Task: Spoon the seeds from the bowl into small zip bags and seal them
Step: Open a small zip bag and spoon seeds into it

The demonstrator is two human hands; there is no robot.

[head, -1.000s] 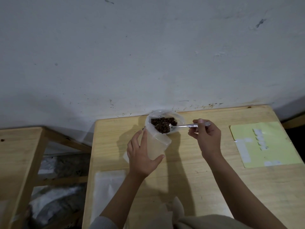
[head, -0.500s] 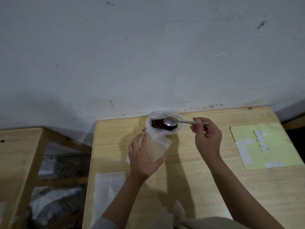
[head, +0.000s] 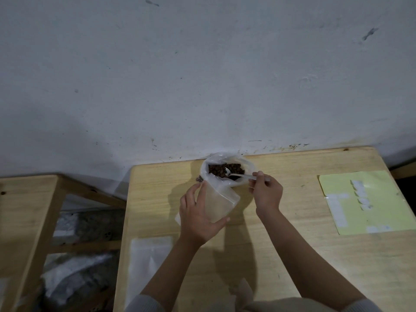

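Note:
Dark brown seeds [head: 221, 170] fill a clear plastic-lined bowl [head: 248, 166] at the far edge of the wooden table [head: 292, 244], against the wall. My left hand [head: 198, 215] holds a small translucent zip bag [head: 219, 202] upright, its mouth just in front of the bowl. My right hand [head: 265, 192] grips the handle of a metal spoon [head: 238, 176], whose bowl rests at the near rim of the seeds, above the bag's mouth.
A stack of clear empty zip bags [head: 150, 262] lies at the table's near left. A yellow sheet [head: 364, 201] with white labels lies at the right. A second wooden table [head: 24, 221] stands to the left, with bundles on the floor beneath.
The spoon lifted out of the seeds half a second ago and has now come down to the near rim, over the bag's mouth. My left hand has held the bag steady.

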